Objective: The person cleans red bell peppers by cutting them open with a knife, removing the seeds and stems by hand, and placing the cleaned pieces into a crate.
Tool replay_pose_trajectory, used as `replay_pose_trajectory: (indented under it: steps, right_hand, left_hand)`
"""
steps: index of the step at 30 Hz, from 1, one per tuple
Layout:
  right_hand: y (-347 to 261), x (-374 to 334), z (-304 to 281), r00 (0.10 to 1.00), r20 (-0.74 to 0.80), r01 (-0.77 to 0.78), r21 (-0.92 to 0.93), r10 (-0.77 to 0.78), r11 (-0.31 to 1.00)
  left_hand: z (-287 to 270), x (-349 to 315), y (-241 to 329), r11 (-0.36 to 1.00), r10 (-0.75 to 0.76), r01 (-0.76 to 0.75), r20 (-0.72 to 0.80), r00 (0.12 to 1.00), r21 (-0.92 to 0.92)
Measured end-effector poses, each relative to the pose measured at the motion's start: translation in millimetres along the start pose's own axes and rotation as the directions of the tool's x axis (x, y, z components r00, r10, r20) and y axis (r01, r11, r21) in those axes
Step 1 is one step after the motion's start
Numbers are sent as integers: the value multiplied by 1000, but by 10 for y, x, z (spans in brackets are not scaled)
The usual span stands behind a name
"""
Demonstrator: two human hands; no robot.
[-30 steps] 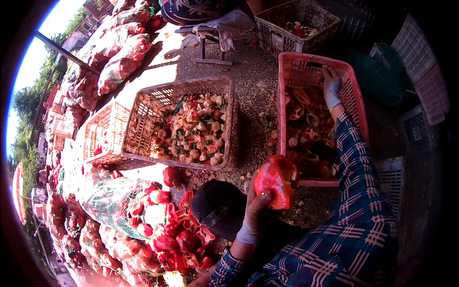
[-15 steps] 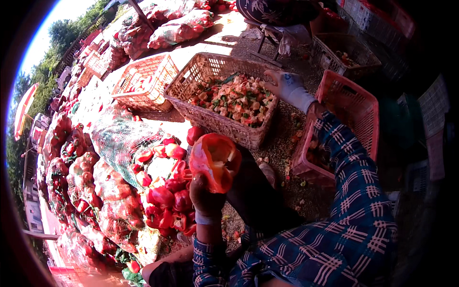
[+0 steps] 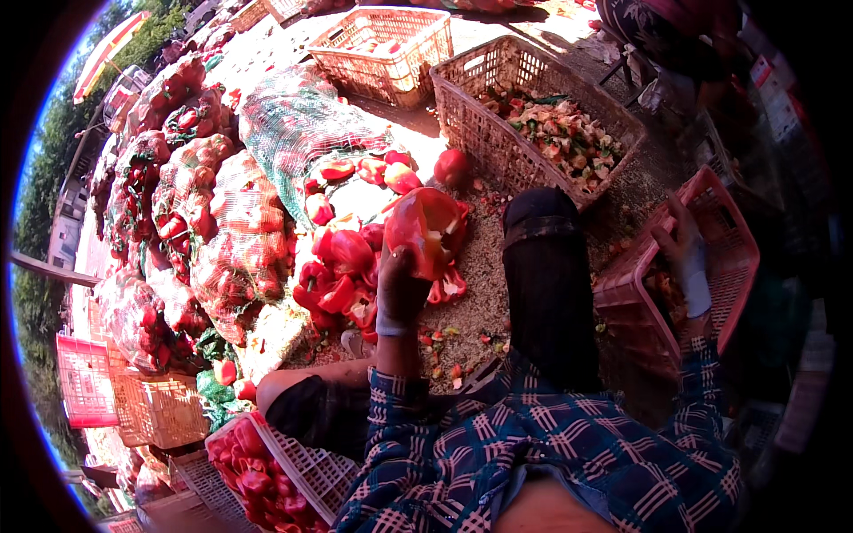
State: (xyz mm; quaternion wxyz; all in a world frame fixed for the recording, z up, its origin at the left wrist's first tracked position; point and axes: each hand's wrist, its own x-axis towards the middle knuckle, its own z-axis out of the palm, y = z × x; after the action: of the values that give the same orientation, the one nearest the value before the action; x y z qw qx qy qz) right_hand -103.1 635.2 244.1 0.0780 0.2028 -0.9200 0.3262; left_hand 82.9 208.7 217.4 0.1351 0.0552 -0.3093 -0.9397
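My left hand (image 3: 402,289) is closed round a large red bell pepper (image 3: 421,233), holding it up with its hollowed, pale inside showing. A pile of loose red peppers (image 3: 342,258) lies just behind and left of it. My right hand (image 3: 686,253), in a pale glove, is over the near-left part of a pink crate (image 3: 622,306) with its fingers apart; I see nothing held in it. Farther off stands a dirty, light-coloured crate (image 3: 471,111) with a heap of pepper cores and scraps (image 3: 569,138) in it.
Net sacks of red peppers (image 3: 235,240) stand along the left. A white crate of red peppers (image 3: 306,471) is near my left side, an orange crate (image 3: 164,409) beyond it. Another pale crate (image 3: 391,67) stands far off. Seeds and bits litter the ground (image 3: 484,266). Someone sits at upper right (image 3: 657,27).
My right hand has moved from above the scrap crate down and back to the pink crate. My left hand still holds the pepper. The view has swung, shifting the surroundings up and right.
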Motion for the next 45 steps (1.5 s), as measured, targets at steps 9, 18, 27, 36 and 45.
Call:
replay_pose_trajectory:
  steps: [9,18,27,36,45]
  right_hand:
    - [-2198,500,2042,858,413,-289,880,-305,377]
    - [-2713,43,2543,926,114,204,649,-360,733]
    - [-2461,33,3071,889,435,-390,884,-146,258]
    - [-2444,-42,3631,728,547,-463,837,413,-291]
    - [-2613,-50,3370,965,45,-152,897,258,414]
  left_hand:
    - [112,97,-266,994,35,-40,42,998,105]
    - [-426,-284,-115,644,444,-236,-104,890,728]
    - [-620,-312,-222,845,315,-138,-273,909,516]
    - [-1285,-74,-883,556,637,-379,-86,766,740]
    - [-638,-71,-500,953,267,-301,-348,898,-45]
